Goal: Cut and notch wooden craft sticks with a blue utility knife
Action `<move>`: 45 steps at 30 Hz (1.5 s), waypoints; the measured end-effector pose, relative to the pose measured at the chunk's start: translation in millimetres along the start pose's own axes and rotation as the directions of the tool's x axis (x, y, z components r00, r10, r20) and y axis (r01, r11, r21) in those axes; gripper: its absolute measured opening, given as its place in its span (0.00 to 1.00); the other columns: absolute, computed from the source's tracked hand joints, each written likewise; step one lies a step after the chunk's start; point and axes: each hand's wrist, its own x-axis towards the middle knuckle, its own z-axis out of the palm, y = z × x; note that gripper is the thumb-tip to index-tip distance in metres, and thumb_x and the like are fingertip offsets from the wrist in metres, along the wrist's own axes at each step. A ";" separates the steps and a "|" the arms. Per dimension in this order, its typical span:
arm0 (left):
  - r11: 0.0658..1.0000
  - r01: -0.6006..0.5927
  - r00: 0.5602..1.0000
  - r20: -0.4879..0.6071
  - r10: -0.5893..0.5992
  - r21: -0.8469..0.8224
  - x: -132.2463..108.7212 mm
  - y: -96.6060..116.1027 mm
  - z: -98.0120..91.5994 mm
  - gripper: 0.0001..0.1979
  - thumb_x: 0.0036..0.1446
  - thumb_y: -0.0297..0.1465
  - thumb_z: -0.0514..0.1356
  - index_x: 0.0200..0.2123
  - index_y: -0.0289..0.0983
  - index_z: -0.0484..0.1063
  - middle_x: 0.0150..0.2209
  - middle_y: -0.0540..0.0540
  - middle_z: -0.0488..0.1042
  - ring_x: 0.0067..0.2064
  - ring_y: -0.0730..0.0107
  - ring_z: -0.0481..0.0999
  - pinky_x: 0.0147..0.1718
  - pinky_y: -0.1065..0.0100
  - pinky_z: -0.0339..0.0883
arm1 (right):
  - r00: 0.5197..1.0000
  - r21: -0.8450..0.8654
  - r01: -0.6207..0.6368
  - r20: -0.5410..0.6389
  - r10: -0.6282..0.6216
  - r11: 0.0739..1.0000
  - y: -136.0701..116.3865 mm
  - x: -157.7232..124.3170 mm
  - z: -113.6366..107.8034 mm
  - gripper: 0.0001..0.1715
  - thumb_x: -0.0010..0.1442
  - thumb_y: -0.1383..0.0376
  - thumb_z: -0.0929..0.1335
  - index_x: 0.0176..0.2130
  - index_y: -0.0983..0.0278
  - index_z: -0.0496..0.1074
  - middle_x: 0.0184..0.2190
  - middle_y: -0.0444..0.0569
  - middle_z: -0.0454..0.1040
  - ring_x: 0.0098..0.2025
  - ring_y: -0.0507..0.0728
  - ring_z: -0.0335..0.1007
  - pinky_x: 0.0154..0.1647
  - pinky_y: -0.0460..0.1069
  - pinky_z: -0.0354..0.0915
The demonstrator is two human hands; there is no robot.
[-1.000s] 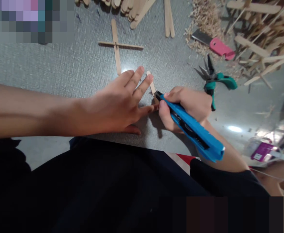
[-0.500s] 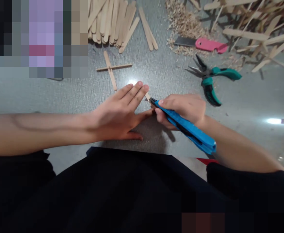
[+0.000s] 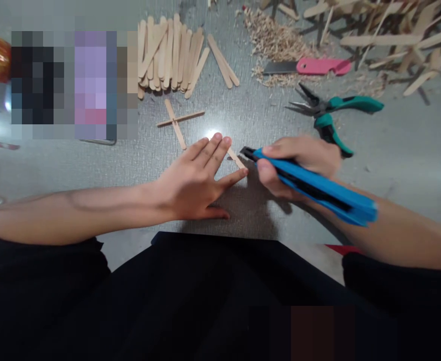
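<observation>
My left hand (image 3: 199, 178) lies flat with its fingers spread, pressing a wooden craft stick (image 3: 237, 159) against the table. The index fingertip rests on the stick's near end; the other fingers cover its far part. A small notch shows in the stick's edge. Wrapped round a blue utility knife (image 3: 318, 188), my right hand (image 3: 299, 163) is just right of the stick, and the knife's tip is apart from it. Two craft sticks joined as a cross (image 3: 175, 120) lie beyond my left hand.
A row of craft sticks (image 3: 171, 55) lies at the back, with a loose pair (image 3: 223, 62) beside it. Wood shavings (image 3: 276, 37), a pink-handled blade (image 3: 323, 66) and green-handled pliers (image 3: 323, 110) lie back right. Crossed-stick pieces (image 3: 412, 42) pile up in the far right corner.
My right hand has drawn the knife back to the right, off the stick, baring the notch. My left hand still presses the stick. The whole view has shifted slightly.
</observation>
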 end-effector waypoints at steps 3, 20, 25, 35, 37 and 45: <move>1.000 -0.017 1.000 -0.020 0.017 0.013 -3.0 -2.8 5.8 0.62 0.71 0.69 0.69 0.92 0.42 0.55 0.90 0.16 0.51 0.89 0.09 0.57 0.86 0.27 0.59 | 0.987 0.020 0.138 -0.091 -0.135 0.990 1.2 8.0 6.1 0.09 0.68 0.59 0.79 0.46 0.55 0.80 0.28 0.39 0.84 0.23 0.55 0.80 0.25 0.50 0.72; 0.999 -0.012 1.000 -0.021 0.012 0.030 -3.8 -2.5 12.8 0.70 0.72 0.71 0.65 0.94 0.37 0.34 0.91 0.16 0.45 0.90 0.13 0.54 0.89 0.31 0.53 | 0.987 0.011 0.160 0.002 -0.160 0.987 2.1 11.7 8.1 0.07 0.71 0.63 0.77 0.48 0.55 0.79 0.31 0.41 0.87 0.27 0.57 0.84 0.27 0.51 0.74; 0.999 -0.021 0.999 -0.036 0.022 0.044 -4.2 -3.4 13.5 0.70 0.72 0.71 0.65 0.94 0.39 0.34 0.91 0.16 0.46 0.90 0.14 0.55 0.89 0.32 0.53 | 0.991 0.011 0.128 0.040 -0.129 0.992 0.1 10.8 6.1 0.07 0.72 0.65 0.77 0.49 0.54 0.80 0.33 0.42 0.88 0.29 0.57 0.85 0.30 0.51 0.76; 1.000 -0.012 1.000 -0.009 0.012 0.019 -3.8 -3.6 11.9 0.68 0.72 0.70 0.66 0.94 0.39 0.40 0.92 0.19 0.44 0.90 0.13 0.53 0.89 0.31 0.53 | 0.992 -0.110 0.106 0.087 -0.097 0.988 -3.7 10.0 3.4 0.04 0.74 0.61 0.74 0.49 0.53 0.78 0.33 0.43 0.89 0.27 0.59 0.85 0.29 0.53 0.76; 1.000 -0.013 1.000 -0.018 0.014 0.021 -4.4 -3.7 12.6 0.67 0.72 0.70 0.66 0.94 0.40 0.41 0.92 0.19 0.44 0.90 0.12 0.53 0.89 0.31 0.52 | 0.990 -0.118 0.118 0.086 -0.108 0.986 -5.5 10.6 2.1 0.04 0.74 0.62 0.74 0.49 0.54 0.78 0.32 0.43 0.89 0.27 0.59 0.86 0.29 0.53 0.77; 0.999 0.001 0.999 -0.034 0.001 0.035 -4.0 0.0 11.8 0.67 0.69 0.69 0.70 0.92 0.37 0.50 0.91 0.17 0.48 0.90 0.14 0.56 0.89 0.34 0.52 | 0.979 -0.013 0.194 0.074 -0.192 0.981 -7.0 10.2 8.9 0.14 0.71 0.70 0.75 0.51 0.53 0.74 0.30 0.38 0.82 0.27 0.57 0.83 0.28 0.52 0.73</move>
